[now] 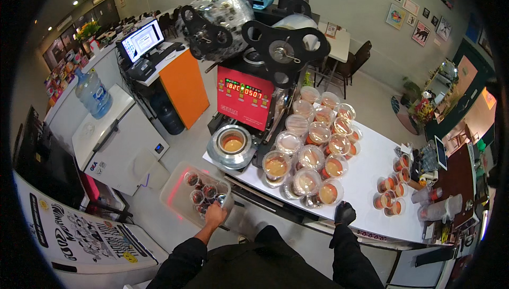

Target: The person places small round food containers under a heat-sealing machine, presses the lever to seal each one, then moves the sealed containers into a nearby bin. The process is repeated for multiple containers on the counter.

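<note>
My left hand (pixel 215 215), bare, reaches over the near right corner of a translucent plastic bin (pixel 169 185) and touches one of the clear-topped cups in it; whether it grips the cup cannot be told. Several dark-looking cups (pixel 197 196) stand in the bin. My right hand (pixel 345 213), in a black glove, rests curled at the front edge of the white table (pixel 364 193), just right of a filled plastic cup (pixel 331 192). Many filled cups are stacked there. A cup sits in the round metal holder (pixel 232 161) of the red-fronted cup sealing machine (pixel 243 108).
More filled cups (pixel 385 184) and sleeves of empty cups (pixel 441 208) are on the table's right part. A white chest freezer (pixel 119 161) stands at left, with a water bottle (pixel 94 92) on top. An orange-sided desk (pixel 185 90) holds a monitor (pixel 142 41).
</note>
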Available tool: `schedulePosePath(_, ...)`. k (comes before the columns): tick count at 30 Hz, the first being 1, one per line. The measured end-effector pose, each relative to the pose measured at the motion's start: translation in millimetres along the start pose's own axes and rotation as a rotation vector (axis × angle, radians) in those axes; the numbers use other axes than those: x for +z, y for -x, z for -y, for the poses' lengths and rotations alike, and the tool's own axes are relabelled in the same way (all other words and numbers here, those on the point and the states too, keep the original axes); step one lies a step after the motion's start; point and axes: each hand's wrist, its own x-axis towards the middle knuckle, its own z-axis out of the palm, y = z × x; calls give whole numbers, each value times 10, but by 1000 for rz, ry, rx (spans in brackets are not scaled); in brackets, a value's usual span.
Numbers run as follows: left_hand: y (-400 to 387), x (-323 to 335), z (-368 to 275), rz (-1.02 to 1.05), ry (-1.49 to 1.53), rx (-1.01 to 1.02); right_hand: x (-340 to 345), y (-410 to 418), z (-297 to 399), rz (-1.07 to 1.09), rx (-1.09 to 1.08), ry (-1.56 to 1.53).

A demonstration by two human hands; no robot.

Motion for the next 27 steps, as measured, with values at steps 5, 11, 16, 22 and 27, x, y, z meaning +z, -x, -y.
schedulePosePath(5,18,-80,-89,55,-3,-86,38,-28,6,19,36,52)
schedulePosePath(11,-15,-149,-91,74,24,-55,78,-3,-54,18,9,40)
schedulePosePath(16,-21,-205,-189,64,20,-126,97,-43,-42,4,29,64)
schedulePosePath(22,-2,-249,-200,89,56,-125,57,-21,-24,25,37,94)
schedulePosePath(27,-11,-205,-184,55,49,-123,9,-14,29,5,15,55)
